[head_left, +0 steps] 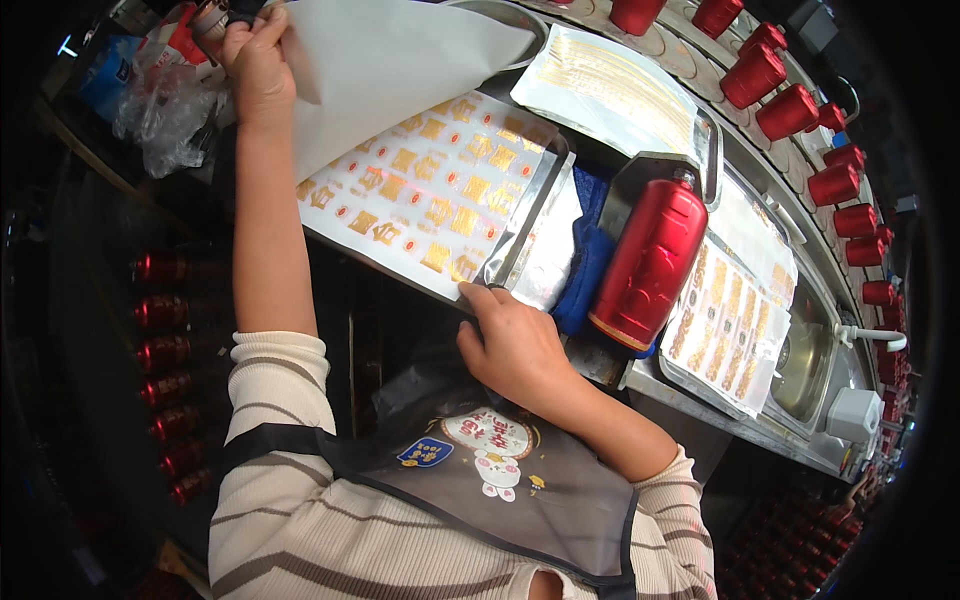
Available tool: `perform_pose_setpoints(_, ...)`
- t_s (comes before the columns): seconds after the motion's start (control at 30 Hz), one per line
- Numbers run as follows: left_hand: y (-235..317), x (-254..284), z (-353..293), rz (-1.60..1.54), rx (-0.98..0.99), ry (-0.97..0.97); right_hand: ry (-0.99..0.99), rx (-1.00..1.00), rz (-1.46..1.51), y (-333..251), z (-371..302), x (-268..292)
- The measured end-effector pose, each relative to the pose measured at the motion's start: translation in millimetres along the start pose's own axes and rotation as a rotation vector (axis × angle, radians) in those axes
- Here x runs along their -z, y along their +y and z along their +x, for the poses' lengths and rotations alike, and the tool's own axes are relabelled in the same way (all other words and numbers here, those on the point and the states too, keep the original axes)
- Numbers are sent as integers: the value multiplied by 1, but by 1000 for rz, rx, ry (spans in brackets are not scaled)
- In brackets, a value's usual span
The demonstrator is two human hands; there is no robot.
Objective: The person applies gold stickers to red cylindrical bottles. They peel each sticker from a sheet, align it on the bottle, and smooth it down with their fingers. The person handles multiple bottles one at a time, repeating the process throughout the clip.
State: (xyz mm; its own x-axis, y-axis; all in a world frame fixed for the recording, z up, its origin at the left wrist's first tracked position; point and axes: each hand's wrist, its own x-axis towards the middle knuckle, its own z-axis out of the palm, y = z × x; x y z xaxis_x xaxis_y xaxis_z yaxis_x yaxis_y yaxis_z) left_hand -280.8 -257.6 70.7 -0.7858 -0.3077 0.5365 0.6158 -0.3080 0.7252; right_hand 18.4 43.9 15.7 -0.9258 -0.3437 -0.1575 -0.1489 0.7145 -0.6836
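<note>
My left hand (262, 70) is raised at the upper left, its fingers closed on the edge of a large white paper sheet (400, 50). That sheet slants up off a decal sheet (400, 200) printed with gold characters and small red ovals, which lies in a shallow metal tray (535, 215). At the near right corner of the decal sheet, my right hand (520, 345) rests its fingertips, with the thumb apart from the index finger. To its right, a red metallic bottle (652, 262) leans on a folded blue cloth (583, 275).
Another tray bears a sheet of gold strips (610, 90) at the back. On the right are gold-patterned decal sheets (725, 320) beside a sink (805, 370) with a white faucet (870, 337). Red bottles (752, 75) line a curved conveyor. Plastic bags (165, 120) lie at far left.
</note>
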Motion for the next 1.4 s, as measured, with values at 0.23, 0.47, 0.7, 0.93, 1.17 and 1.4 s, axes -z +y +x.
perform_pose_setpoints(0.23,35,14,24,81,-182,-30,-13,-2,-35,-1,1,0)
perform_pose_setpoints(0.47,86,-56,49,194,-304,-84,10,-9,-60,1,2,2)
perform_pose_setpoints(0.7,127,-146,3,126,-324,-318,144,-4,489,-12,5,36)
perform_pose_setpoints(0.93,77,-228,-172,543,-818,-709,264,304,489,9,58,90)
perform_pose_setpoints(1.17,83,-223,-201,374,-467,-895,784,69,347,66,32,75)
perform_pose_setpoints(1.4,56,-136,-200,33,445,-122,785,267,1220,49,-15,154)
